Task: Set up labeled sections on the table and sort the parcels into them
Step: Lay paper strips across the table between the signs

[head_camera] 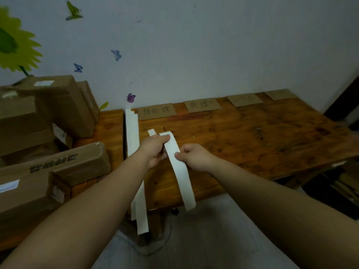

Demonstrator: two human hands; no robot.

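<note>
1. Presently, head view: the left hand (155, 147) has its grip clamped on the upper ends of several white paper strips, near the far-left part of the table (252, 136).
2. The right hand (194, 156) pinches the side edge of the widest strip (181, 171) a little below the left hand's hold; both grips are closed on paper.
3. That strip's long axis runs from the left hand toward the viewer, past the near table edge, where its lower end hangs free. A narrower strip (141, 210) hangs likewise from the left hand.
4. A laid strip (132, 133) lies flat along the table's left edge, front to back, just left of the first cardboard label (157, 111).
5. Four cardboard labels sit in a row along the far edge; the second label (202, 105) lies to the right of the first. Judgement: the next divider belongs between these two, to the right of the hands, so the right hand is nearer.
6. Surface: bare wood, open to the right.
7. The parcels (48, 117) are stacked on the adjoining surface at left, unsorted.
8. Room: a wall with butterfly stickers (116, 54) stands behind.
</note>
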